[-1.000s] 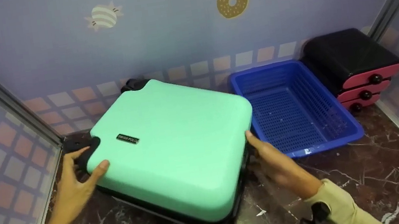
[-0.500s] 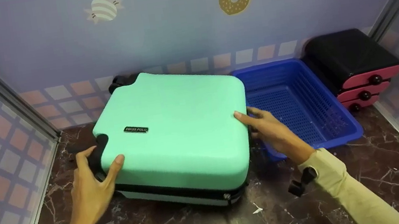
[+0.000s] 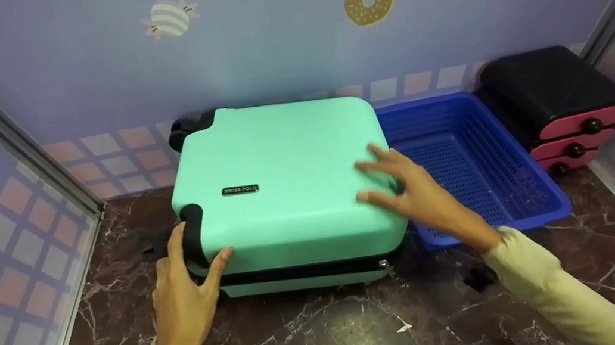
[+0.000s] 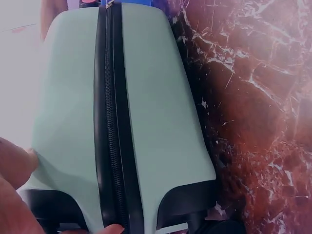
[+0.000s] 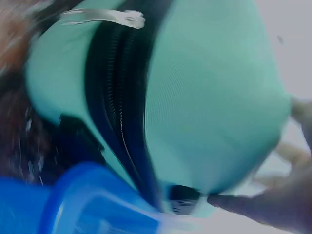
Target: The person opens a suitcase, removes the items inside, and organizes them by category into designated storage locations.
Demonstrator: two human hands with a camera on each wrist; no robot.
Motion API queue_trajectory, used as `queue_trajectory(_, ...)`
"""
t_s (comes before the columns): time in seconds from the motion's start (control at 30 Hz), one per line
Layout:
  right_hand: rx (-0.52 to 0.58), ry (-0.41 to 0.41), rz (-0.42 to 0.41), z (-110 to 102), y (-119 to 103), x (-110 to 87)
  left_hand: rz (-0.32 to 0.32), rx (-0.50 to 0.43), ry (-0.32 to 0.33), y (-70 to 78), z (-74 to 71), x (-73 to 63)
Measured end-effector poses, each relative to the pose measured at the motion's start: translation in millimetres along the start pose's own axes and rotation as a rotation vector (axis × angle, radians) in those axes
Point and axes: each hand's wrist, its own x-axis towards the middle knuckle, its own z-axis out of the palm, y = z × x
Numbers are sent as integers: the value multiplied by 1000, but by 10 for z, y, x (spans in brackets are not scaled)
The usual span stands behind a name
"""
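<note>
A mint-green hard-shell suitcase (image 3: 287, 157) lies flat on the floor, its lid up and a small nameplate (image 3: 240, 190) on it. My left hand (image 3: 184, 298) grips the near left corner: the thumb presses the green side while the fingers go round the black corner guard (image 3: 193, 233). Above the right end of the lid, my right hand (image 3: 412, 188) has its fingers loosely spread and holds nothing. Along the suitcase's side runs a black zipper (image 4: 113, 122), closed where it shows, with a metal puller (image 5: 105, 17) near the right corner.
A blue plastic basket (image 3: 547, 205) stands close against the suitcase's right end. Beyond it is a black drawer box (image 3: 547, 81) with pink fronts. Walls rise behind and on both sides; dark marbled floor (image 3: 319, 339) lies in front.
The suitcase has turned so its long front side runs straight across the view, and its left end has come rightward with my left hand. My right hand has loosened from the right end.
</note>
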Motion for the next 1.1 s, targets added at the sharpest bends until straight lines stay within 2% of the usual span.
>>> queue_trajectory(0.1,-218,-57,-187,1,-35,-237,40,-8,44,4,61,-31)
queue_trajectory(0.2,-352,-53,-296,-35,-1,-351,72,-10,57,25,97,-96)
queue_trajectory(0.23,-363,-43,-319,-53,23,-356,75,-10,50,43,106,-116)
queue_trajectory(0.37,-371,-31,-319,-106,75,-356,92,18,14,123,181,-245)
queue_trajectory(0.4,-375,-26,-319,-103,81,-361,115,34,27,133,213,-300)
queue_trajectory(0.47,-377,-20,-312,-86,80,-371,204,67,93,131,288,-436)
queue_trajectory(0.53,-379,-14,-313,-61,70,-373,318,94,195,113,374,-583)
queue_trajectory(0.6,-373,-10,-317,-35,50,-366,428,75,275,93,471,-710)
queue_trajectory(0.63,-370,-8,-318,-28,48,-364,463,50,282,93,528,-760)
queue_trajectory(0.67,-368,-6,-318,-21,45,-362,480,3,259,100,586,-800)
queue_trajectory(0.7,-366,-5,-318,-15,42,-359,473,-61,197,116,640,-829)
queue_trajectory(0.77,-363,-4,-319,-5,40,-356,418,-226,4,156,742,-850)
queue_trajectory(0.87,-361,-5,-317,2,42,-354,247,-489,-304,253,920,-803)
queue_trajectory(0.93,-360,-2,-318,2,47,-358,145,-619,-470,339,1055,-756)
queue_trajectory(1.0,-358,4,-317,-4,52,-363,76,-716,-589,437,1216,-710)
queue_trajectory(1.1,-355,13,-316,-20,59,-372,-74,-826,-752,609,1446,-651)
